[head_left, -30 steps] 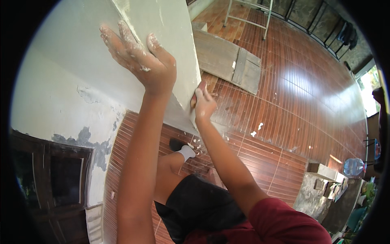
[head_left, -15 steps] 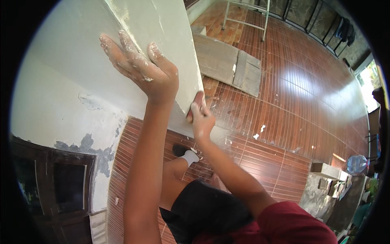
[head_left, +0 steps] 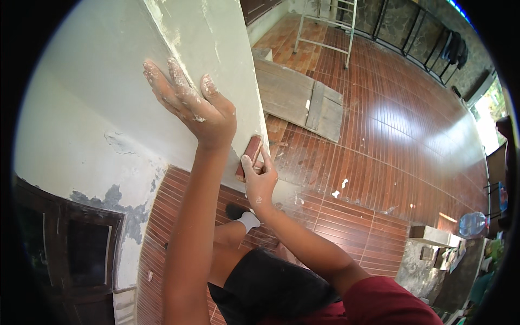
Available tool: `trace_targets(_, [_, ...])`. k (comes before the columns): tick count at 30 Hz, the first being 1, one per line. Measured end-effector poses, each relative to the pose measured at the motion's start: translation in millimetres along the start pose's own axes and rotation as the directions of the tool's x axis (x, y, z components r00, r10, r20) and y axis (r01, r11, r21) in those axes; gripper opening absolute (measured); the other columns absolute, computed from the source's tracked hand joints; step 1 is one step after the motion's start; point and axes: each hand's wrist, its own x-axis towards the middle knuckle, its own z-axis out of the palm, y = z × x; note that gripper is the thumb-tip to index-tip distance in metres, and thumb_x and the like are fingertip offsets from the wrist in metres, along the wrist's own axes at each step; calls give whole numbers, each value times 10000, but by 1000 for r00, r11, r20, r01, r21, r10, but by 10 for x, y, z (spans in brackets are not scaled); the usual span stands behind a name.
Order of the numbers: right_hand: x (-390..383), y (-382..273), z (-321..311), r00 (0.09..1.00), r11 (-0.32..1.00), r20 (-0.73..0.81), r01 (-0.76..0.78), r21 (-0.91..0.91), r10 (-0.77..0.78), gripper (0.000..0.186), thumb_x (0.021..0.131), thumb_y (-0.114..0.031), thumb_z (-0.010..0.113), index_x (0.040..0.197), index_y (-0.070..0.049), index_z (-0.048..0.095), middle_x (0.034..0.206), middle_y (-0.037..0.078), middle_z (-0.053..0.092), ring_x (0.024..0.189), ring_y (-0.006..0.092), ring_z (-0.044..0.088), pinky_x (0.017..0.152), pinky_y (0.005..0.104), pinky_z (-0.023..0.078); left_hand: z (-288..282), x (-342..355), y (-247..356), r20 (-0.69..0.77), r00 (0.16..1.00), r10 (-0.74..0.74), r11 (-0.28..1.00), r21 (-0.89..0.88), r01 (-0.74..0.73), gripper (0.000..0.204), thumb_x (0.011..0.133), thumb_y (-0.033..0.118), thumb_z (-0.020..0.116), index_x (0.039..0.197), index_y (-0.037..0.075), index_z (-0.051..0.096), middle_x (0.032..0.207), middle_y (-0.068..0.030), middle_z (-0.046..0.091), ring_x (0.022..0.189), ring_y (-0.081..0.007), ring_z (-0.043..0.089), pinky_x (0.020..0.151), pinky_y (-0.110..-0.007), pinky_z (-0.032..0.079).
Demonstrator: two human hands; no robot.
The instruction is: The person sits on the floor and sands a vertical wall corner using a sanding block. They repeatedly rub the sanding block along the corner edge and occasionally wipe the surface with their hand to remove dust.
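My left hand [head_left: 203,111] rests with fingers spread against the pale plastered pillar [head_left: 230,59], beside a ridge of rough white filler [head_left: 172,38]. White powder coats its fingertips. Lower down and to the right, my right hand [head_left: 261,183] grips a red-brown sanding block [head_left: 251,151] between thumb and fingers. The block lies along the pillar's lower right corner, tilted, with its flat red side partly showing. Fingers behind the block are partly hidden.
A grey wooden board [head_left: 290,92] lies on the red-brown tiled floor [head_left: 390,162], past the pillar. Farther back stands a white metal ladder [head_left: 325,43]. A dark wooden door [head_left: 70,244] is at lower left; a clear water bottle [head_left: 473,223] stands at right. White scraps dot the floor.
My right hand has moved down and slightly left with the sanding block, and more of the block's flat side shows. My left hand stays on the pillar; the view has shifted slightly.
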Motion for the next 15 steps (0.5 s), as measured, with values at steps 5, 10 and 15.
trace_targets(5, [371,-336,89,987,937,-26,-140,321,157,630,916,-137,722,1454,74,471,791,64,699,597,75,564,541,248,450,-42,-34,44,35,999,-16,999,48,14,527,1043,136,433,1497,-86,283,1550,-392,211,1464,-551,216,1140,-659,253])
trace_targets(10, [149,-384,84,961,924,91,-275,267,260,614,920,-129,724,1449,60,476,794,73,698,618,84,586,532,243,433,-91,-19,15,97,995,-11,997,75,3,532,1042,98,434,1496,-105,244,1544,-394,199,1468,-527,225,1162,-604,275])
trace_targets(15, [274,-433,150,973,926,19,-225,302,230,507,917,-115,740,1348,59,538,791,60,686,580,85,577,528,250,458,-75,-32,18,87,996,3,997,81,-10,557,1030,96,465,1502,-97,242,1550,-391,193,1469,-530,217,1161,-607,270])
